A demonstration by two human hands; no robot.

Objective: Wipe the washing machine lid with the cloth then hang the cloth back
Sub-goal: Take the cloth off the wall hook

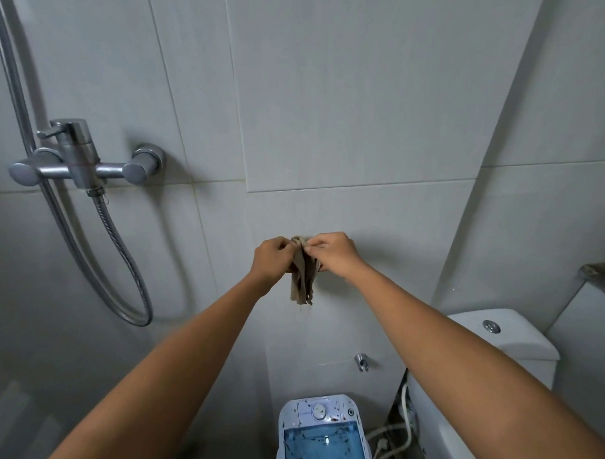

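Up against the grey tiled wall (323,91), going left to right, a chrome shower mixer (82,158) sits at about nine o'clock with its ribbed hose (123,256) looping down below it, well apart from the work. Next comes the left hand (271,258), fingers curled in and pinching the top edge of the cloth (302,277) from its nine o'clock side. That cloth is a small tan rag, bunched at the top and hanging in loose folds with a frayed bottom edge, close against the wall between the two hands, far above the machine. The right hand (332,252) meets it from three o'clock, fingertips and thumb nipped on the same bunched top. Whatever hook or peg it hangs from is hidden behind the hands, so I cannot tell whether it is on or off. From where I stand it looks light and limp, thin enough to crumple in one fist, neither fragile nor slippery, though those loose threads could snag on a peg. Holding it at the gathered top is sensible; for wiping I would wad it into the palm instead. Straight down at six o'clock is the washing machine (322,431), its blue see-through lid (322,445) speckled with dark marks. Further right, around four o'clock, stands a white toilet cistern (504,339).
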